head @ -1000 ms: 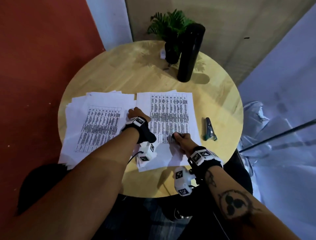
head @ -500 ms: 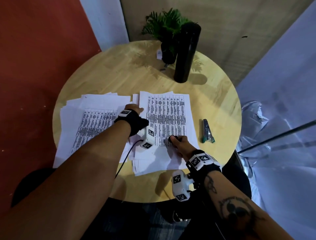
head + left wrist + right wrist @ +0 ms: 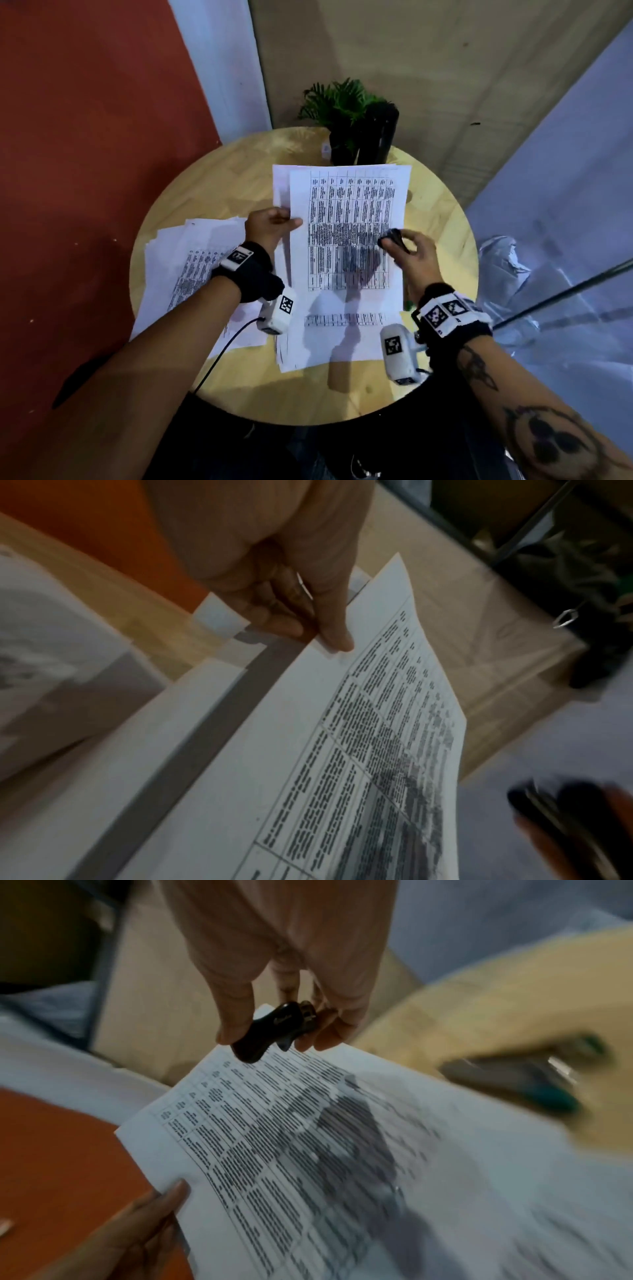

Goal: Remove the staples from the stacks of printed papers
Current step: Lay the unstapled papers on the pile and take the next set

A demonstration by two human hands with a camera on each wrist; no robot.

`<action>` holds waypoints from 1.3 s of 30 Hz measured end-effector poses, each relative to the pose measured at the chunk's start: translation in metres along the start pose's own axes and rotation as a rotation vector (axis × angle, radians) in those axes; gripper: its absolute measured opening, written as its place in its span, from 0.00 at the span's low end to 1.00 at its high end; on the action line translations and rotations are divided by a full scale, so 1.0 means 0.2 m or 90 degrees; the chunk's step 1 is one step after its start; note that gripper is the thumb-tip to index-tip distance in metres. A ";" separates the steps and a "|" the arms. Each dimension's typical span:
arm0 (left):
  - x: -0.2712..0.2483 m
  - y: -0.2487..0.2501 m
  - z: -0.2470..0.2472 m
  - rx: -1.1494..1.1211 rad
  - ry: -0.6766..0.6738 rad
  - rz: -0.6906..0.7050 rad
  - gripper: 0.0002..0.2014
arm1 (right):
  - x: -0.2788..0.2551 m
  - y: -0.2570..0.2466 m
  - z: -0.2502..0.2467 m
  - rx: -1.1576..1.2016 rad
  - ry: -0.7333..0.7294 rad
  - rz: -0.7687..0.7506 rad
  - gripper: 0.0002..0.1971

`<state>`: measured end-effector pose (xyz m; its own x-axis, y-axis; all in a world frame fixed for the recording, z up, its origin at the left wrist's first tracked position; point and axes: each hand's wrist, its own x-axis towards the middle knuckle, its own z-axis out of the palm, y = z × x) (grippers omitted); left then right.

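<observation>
The left hand (image 3: 270, 224) pinches the left edge of a sheaf of printed papers (image 3: 349, 236), thumb on top and fingers curled beneath, lifting it off the round wooden bench (image 3: 212, 178) so the pages tilt up toward the far side. The top sheet is white, printed with a dense black table of narrow columns; a second sheet's edge peeks out on its left. More loose pages lie under it on the bench, and another spread pile of printed sheets (image 3: 191, 270) sits to the left. The right hand (image 3: 409, 251) hovers over the sheaf's right side, fingers closed around a small black staple remover (image 3: 270, 1031). A green-tipped stapler (image 3: 527, 1080), blurred, lies on the bench to the right. A potted plant (image 3: 342, 113) and a black flask (image 3: 378, 133) stand at the far edge.
</observation>
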<state>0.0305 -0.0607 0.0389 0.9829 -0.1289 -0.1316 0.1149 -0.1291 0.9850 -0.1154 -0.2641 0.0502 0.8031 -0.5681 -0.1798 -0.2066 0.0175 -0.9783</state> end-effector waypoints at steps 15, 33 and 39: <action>-0.19 0.47 -0.19 -0.023 -0.085 0.184 0.11 | -0.08 -0.98 0.01 -0.590 -0.235 -0.368 0.25; -0.47 1.28 -0.38 -0.171 -0.074 0.348 0.24 | -0.48 -1.65 -0.03 -0.484 -0.292 -0.412 0.18; -0.47 1.38 -0.46 -0.072 -0.034 0.453 0.33 | -0.54 -1.74 -0.07 -0.484 -0.270 -0.443 0.18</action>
<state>-0.0169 0.0070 0.3341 0.8173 -0.1913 0.5435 -0.5332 0.1064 0.8393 -0.1376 -0.2213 0.4124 0.9727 0.0711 0.2208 0.1908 -0.7861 -0.5879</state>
